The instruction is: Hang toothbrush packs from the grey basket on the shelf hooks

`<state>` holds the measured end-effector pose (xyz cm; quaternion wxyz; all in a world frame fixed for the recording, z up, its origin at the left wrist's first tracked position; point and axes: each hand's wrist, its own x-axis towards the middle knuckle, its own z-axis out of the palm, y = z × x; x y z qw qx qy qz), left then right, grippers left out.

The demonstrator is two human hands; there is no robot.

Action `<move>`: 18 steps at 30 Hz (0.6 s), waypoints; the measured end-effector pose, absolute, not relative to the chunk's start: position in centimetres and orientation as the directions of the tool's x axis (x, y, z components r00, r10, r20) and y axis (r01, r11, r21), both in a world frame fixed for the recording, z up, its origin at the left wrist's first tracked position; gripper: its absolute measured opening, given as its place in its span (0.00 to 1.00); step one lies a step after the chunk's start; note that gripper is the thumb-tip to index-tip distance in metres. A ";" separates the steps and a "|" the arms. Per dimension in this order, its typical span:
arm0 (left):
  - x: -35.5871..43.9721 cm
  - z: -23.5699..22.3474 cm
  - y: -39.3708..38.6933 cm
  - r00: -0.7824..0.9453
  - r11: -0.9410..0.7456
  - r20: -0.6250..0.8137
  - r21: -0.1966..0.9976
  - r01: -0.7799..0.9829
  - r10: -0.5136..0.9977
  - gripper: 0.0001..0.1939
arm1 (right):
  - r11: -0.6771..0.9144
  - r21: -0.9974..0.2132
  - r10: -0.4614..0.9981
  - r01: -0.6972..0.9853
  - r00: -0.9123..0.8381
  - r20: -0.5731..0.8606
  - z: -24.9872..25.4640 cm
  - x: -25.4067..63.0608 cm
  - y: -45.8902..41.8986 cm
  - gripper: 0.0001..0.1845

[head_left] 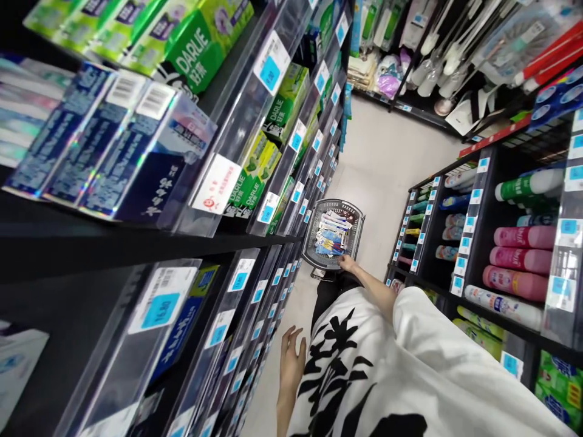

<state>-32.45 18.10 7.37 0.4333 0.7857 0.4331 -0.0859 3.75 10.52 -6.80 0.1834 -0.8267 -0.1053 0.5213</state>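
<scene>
I stand in a narrow shop aisle and look down along my white shirt with black print. My left hand (292, 353) hangs at my side, fingers spread and holding nothing, close to the lower shelves on the left. My right hand (347, 263) reaches down to a grey shopping basket (357, 213) on the floor and touches its near edge; its fingers are too small to read. Several flat packets in blue and white lie in the basket.
Left shelves carry blue toothpaste boxes (109, 145) and green Darlie boxes (200, 48) behind clear rails with blue price tags. Right shelves (483, 243) hold pink, green and white bottles lying on their sides. Brushes and cleaning goods hang at the aisle's far end.
</scene>
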 end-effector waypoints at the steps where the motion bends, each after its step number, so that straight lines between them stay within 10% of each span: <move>1: -32.4 6.7 19.0 0.614 -0.242 -0.523 0.612 0.753 0.591 0.20 | -0.908 -0.419 0.372 -0.018 0.424 -0.826 -7.0 3.4 11.1 0.15; 8: -29.5 0.8 25.1 0.611 -0.246 -0.728 0.560 0.792 0.310 0.20 | -0.897 -0.435 0.352 -0.076 0.471 -0.809 -8.4 0.6 11.0 0.15; 18: -25.2 -3.9 26.8 0.606 -0.206 -0.730 0.571 0.795 0.317 0.17 | -0.903 -0.360 0.169 -0.235 0.575 -0.801 -9.0 -2.6 4.2 0.16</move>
